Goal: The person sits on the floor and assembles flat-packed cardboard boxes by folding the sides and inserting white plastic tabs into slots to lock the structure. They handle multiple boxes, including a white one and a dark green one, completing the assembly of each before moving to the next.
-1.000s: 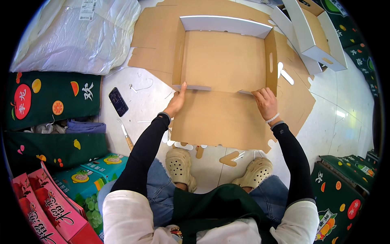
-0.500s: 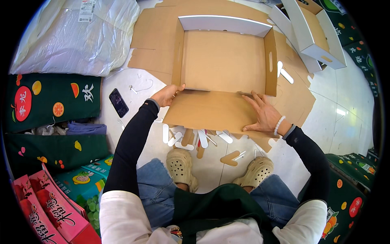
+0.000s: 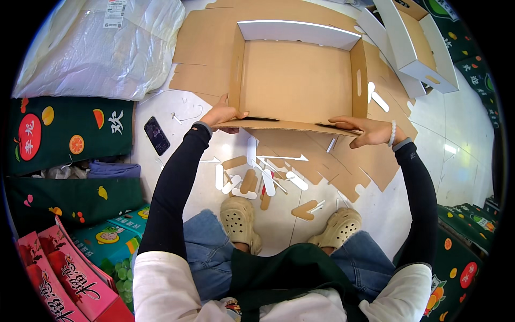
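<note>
A shallow cardboard box [image 3: 295, 78], brown inside and white on the outside of its far wall, lies open on the floor before me. Its near panel stands raised, so that it shows almost edge-on. My left hand [image 3: 224, 115] is closed on the near left corner, thumb over the inner side and fingers round the outside. At the right end of that panel, my right hand [image 3: 371, 130] grips the edge, its fingers on the inner side and the thumb below. Dark gaps show at the two ends of the near fold.
Flat brown cardboard sheets [image 3: 201, 48] lie under the box. Several cut-out cardboard strips [image 3: 249, 181] litter the floor by my shoes. A phone [image 3: 156, 135] lies at left, near a plastic-wrapped bundle [image 3: 102, 53]. Another white box [image 3: 424, 48] stands far right; green printed boxes [image 3: 70, 134] line the left.
The near panel has swung up from lying toward me to standing on edge, uncovering strips and cardboard beneath. My right hand has shifted from the panel's face to its right end.
</note>
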Tool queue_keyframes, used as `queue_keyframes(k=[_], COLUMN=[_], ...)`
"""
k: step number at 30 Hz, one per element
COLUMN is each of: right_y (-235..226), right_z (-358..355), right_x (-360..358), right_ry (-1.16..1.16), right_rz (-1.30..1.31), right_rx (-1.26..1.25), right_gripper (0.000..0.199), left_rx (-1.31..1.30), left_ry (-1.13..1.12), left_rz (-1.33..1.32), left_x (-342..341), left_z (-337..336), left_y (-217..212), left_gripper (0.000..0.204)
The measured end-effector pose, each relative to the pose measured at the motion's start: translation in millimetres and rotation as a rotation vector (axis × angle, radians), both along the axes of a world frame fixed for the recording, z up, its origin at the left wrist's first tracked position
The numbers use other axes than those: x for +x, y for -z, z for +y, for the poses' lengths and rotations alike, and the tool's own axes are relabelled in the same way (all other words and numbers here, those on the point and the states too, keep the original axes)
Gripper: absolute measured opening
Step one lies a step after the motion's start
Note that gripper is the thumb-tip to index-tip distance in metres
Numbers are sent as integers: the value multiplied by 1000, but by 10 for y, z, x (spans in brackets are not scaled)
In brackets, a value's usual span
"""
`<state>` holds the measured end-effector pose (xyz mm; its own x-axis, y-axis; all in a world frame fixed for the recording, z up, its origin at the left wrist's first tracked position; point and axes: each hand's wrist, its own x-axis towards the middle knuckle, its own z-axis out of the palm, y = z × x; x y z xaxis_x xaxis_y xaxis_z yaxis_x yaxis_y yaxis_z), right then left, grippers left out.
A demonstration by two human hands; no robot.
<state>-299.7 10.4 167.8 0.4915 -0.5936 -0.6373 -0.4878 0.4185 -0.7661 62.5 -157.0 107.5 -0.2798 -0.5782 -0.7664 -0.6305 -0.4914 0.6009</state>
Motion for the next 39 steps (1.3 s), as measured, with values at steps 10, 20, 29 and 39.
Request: queue_keyframes(k=[10, 20, 29, 39], right_y=[-75, 22, 52, 552], right_z=[75, 401, 356, 642], right_x=[-431, -447, -447, -536], right_ry=[141, -96, 429, 671], right_rz=[-65, 164, -168, -69], right_rx=[99, -194, -144, -389], right_gripper=[78, 81, 66, 38], left_rx=[-157, -90, -589, -910], left_ry=[289, 271, 117, 285], left_rz=[-87, 54, 241, 153], left_x=[-13, 164, 431, 503], left_z=[-250, -314, -77, 389], left_y=[40, 195, 487, 293], left_gripper=[76, 36, 26, 52])
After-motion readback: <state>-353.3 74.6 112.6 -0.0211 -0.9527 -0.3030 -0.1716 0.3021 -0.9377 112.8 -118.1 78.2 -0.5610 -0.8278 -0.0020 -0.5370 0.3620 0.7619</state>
